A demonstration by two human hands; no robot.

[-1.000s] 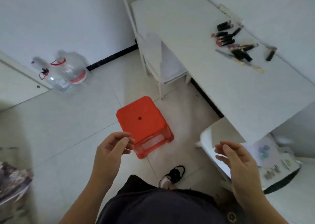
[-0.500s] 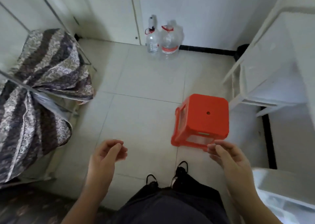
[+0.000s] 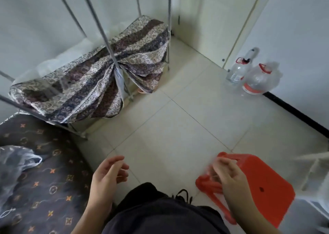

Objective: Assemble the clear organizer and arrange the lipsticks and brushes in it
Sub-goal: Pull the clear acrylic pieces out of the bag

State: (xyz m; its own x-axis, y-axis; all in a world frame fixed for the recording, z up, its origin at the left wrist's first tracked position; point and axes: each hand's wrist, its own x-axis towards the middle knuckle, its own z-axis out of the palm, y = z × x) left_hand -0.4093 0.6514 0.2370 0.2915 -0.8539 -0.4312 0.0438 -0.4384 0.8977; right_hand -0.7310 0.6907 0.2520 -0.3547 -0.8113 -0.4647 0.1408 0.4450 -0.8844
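Both hands are held out low in front of the person, above the floor [image 3: 178, 119], and neither one has anything in it. The left hand [image 3: 106, 176] is loosely curled, with the fingers bent in a soft cup and the thumb apart from them. The right hand [image 3: 229, 176] is also loosely curled and a bit blurry, and it shows in front of the red stool [image 3: 263, 185], but you cannot tell if it touches the stool. The clear organizer, the lipsticks and the brushes do not show here at all, so you cannot tell where they lie from the hands, which way they point, or how their long sides run. The red stool stands on the pale tiles on the right, with a small hole in its flat top. Below the hands are the person's dark clothes [image 3: 160, 216] and a black shoe [image 3: 183, 195] with laces. On the left is a dark cover [image 3: 46, 189] with little orange and white shapes, and a thin clear plastic bag [image 3: 14, 164] lies on it. Behind that stands a metal rack [image 3: 110, 48] with thin grey poles, and a striped patterned cloth [image 3: 99, 80] hangs bunched over it. Far off on the right, two clear water bottles [image 3: 249, 77] with red handles stand side by side by the white wall, near a black strip along the floor
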